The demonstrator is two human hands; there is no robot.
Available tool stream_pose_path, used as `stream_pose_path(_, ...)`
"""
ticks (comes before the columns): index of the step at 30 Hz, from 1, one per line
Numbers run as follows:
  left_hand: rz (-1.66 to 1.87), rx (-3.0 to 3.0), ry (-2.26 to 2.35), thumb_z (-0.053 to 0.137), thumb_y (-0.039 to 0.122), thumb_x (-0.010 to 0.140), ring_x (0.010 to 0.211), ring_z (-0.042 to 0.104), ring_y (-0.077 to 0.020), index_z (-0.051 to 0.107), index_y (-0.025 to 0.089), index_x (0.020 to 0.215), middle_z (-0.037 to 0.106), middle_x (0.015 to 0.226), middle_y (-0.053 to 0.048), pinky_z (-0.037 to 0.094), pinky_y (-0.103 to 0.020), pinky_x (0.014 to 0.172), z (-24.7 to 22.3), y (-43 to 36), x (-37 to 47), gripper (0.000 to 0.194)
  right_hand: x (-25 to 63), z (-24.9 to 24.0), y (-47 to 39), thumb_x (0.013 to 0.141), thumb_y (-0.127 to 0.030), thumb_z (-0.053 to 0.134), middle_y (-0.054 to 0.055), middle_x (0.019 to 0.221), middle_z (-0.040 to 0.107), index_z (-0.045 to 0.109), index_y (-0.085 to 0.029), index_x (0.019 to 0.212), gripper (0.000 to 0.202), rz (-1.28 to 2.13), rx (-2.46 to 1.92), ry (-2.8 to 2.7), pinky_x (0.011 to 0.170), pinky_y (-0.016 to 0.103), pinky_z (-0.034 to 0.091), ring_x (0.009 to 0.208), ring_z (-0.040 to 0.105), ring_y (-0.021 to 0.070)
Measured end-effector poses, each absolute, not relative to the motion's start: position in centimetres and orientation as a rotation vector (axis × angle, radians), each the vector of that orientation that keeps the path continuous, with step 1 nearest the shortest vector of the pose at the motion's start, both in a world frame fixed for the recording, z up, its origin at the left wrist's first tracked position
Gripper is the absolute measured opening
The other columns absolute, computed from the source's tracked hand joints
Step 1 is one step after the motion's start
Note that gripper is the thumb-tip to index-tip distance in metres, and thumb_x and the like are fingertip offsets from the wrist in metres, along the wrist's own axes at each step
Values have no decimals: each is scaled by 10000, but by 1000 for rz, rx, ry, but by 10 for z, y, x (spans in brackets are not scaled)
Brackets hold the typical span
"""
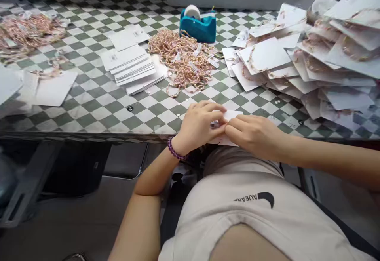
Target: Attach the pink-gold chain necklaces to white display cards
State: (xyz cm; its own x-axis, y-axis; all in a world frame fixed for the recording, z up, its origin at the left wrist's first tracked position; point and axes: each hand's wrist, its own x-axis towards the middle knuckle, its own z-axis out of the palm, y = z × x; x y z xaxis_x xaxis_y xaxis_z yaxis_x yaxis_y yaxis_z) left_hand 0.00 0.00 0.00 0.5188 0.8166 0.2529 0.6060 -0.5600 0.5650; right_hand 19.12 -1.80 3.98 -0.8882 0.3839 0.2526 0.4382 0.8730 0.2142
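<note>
Two hands meet over a white card (235, 114) at the near edge of the worktop (142, 114). The left hand (203, 123) has its grip curled, thumb and forefinger a little apart, a small printed tag (213, 124) showing between them; the right hand (255, 135) has its grip bent close, fingertips meeting the left's. Exactly what either pinches cannot be told. The step looks like fine fingertip work at the card; the next move seems to call for a light, steady touch. Beaded strands (178, 53) lie heaped beyond, beside stacked cards (130, 65).
</note>
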Motion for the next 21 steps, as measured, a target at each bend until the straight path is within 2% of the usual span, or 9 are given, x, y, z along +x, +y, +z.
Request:
stream_pose_path(9,734,2373,1174,665,283,863,1095,619,-220,705,232,757,728,1150,33,413,-381,881,0,0,1,124,193,40,-22,895,-143,569,0,650,567,541,-169,738,161,-627,-703,-2731,544,268,267,626,451,138)
stream_pose_path(14,720,2380,1179,656,317,877,1108,610,-219,717,241,778,723,1166,31,407,-379,884,0,-1,1,139,195,37,-20,868,-168,595,3,632,551,509,-180,695,194,-638,-778,-2699,539,284,250,621,437,147)
stream_pose_path(21,731,2396,1170,659,293,871,1095,612,-219,723,243,796,723,1159,30,411,-382,897,-2,1,1,110,198,33,-16,894,-244,571,11,654,589,559,-174,742,168,-607,-862,-2638,555,289,292,647,479,151)
